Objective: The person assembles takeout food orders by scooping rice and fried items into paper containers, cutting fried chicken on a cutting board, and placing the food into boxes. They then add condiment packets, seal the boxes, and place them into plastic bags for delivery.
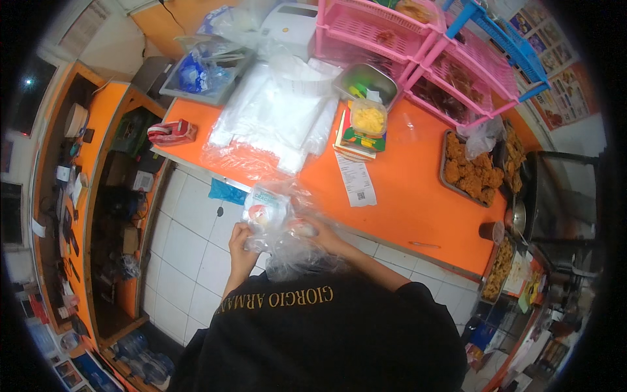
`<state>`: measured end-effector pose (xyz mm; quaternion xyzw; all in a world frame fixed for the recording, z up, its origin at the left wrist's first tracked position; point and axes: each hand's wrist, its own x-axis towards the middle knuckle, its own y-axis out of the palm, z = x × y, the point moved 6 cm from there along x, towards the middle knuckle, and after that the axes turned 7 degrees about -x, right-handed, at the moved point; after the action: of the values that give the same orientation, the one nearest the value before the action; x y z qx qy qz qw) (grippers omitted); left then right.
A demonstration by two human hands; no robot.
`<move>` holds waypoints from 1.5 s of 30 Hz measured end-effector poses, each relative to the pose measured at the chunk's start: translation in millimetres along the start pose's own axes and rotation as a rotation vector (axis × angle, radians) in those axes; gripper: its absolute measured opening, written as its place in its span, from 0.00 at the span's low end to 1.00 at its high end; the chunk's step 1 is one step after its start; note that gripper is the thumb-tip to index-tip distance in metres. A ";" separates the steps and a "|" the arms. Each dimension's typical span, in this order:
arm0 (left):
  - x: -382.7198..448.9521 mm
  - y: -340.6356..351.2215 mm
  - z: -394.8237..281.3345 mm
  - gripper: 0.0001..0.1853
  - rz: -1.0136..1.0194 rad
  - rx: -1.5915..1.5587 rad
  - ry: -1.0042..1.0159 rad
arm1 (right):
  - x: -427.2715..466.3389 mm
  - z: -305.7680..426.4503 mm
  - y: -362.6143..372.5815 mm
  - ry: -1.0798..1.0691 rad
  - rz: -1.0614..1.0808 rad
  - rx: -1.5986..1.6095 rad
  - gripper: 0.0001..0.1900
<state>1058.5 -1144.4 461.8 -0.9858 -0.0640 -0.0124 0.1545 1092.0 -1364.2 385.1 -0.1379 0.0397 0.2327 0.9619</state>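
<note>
A clear plastic bag hangs between my hands, close to the front of my black shirt and over the near edge of the orange table. My left hand grips the bag's plastic at its left side, beside a white printed packet that shows through the film. On the right, my right hand has its fingers around the bag at a small pale wrapped item. What lies deeper inside the bag is hidden by folds and glare.
White plastic bags lie stacked ahead, with a red tape dispenser to their left. A receipt, a tub of yellow food, a tray of fried chicken and a pen are on the table. Pink baskets stand behind.
</note>
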 end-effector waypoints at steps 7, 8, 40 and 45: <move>-5.4 24.4 30.1 0.42 0.427 0.156 -0.212 | -11.8 78.9 -17.7 -0.015 0.353 -0.390 0.31; -3.9 30.0 37.2 0.43 0.527 0.307 -0.241 | -8.8 85.3 -9.9 -0.066 0.427 -0.453 0.31; -107.2 -18.8 302.3 0.20 0.169 0.095 -1.071 | 8.9 -66.0 -265.5 0.294 -0.797 -0.684 0.35; -77.6 -6.7 353.4 0.20 -0.217 -0.410 -1.256 | -39.6 -46.3 -243.5 0.358 -0.897 -0.485 0.29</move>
<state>982.4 -1039.3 123.9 -0.8031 -0.2371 0.5365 -0.1048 1167.9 -1602.5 406.4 -0.3971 0.0854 -0.2253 0.8856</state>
